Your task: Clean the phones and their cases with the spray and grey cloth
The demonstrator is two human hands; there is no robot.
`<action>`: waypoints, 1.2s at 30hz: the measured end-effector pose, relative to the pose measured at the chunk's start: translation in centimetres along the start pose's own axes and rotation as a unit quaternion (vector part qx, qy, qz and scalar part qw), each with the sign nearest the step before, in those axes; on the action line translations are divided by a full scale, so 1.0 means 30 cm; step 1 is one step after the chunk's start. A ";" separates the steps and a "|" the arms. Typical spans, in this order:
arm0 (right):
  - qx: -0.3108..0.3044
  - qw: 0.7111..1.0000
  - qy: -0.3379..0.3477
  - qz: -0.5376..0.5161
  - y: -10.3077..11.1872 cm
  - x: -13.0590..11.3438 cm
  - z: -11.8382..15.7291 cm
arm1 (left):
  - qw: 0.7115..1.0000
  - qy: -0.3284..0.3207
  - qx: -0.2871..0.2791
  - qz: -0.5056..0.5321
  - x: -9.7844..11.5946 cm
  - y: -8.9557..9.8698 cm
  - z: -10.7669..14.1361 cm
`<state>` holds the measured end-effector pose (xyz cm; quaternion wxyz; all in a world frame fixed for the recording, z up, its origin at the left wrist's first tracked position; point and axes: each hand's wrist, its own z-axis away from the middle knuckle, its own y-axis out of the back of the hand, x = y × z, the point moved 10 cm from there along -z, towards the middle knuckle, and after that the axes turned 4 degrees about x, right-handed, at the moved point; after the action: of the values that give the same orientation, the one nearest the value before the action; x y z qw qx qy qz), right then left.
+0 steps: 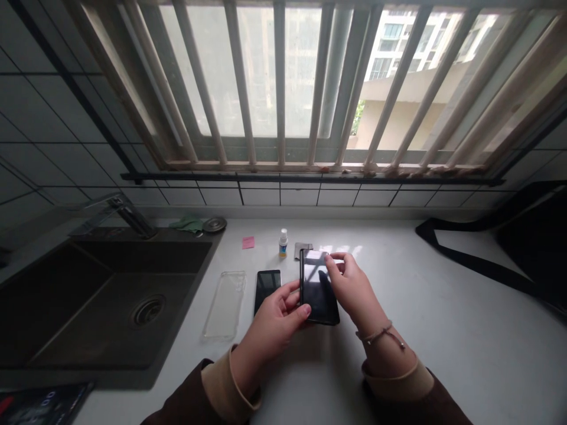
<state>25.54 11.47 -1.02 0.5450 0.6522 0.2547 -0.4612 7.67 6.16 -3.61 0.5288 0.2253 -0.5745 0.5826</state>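
Observation:
Between both hands a black smartphone [322, 295] is held tilted above the white counter, its glossy screen reflecting the window bars. My left hand [278, 316] grips its lower left edge, thumb on the front and fingers behind. At the upper right edge my right hand [352, 284] pinches it between thumb and fingers. A second dark phone [267, 284] lies flat on the counter, partly covered by my left hand. Left of that rests a clear phone case [225, 306]. Behind the held phone lies a small grey packet [303, 247], partly hidden.
A small white-capped bottle [283, 243] stands near a pink sticky note [248, 242]. To the left is a dark sink [186, 319] with a faucet [133, 215], a green cloth [188, 224] and a metal strainer [215, 225]. A black strap [460, 255] lies at right.

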 end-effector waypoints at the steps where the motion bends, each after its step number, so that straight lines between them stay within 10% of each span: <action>1: -0.007 0.999 -0.018 -0.047 0.000 0.013 -0.009 | 1.000 0.006 -0.002 0.012 0.003 -0.003 0.003; 16: -0.027 0.938 -0.138 -0.318 -0.023 0.076 -0.017 | 0.995 0.045 -0.068 0.051 0.024 -0.064 0.038; 36: 0.028 0.994 -0.007 -0.105 0.039 0.082 -0.071 | 0.996 0.052 -0.067 0.004 -0.009 -0.054 0.033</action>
<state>28.31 12.73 -2.67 0.4765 0.6338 0.3047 -0.5276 8.84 4.79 -2.92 0.5702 0.1563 -0.5847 0.5555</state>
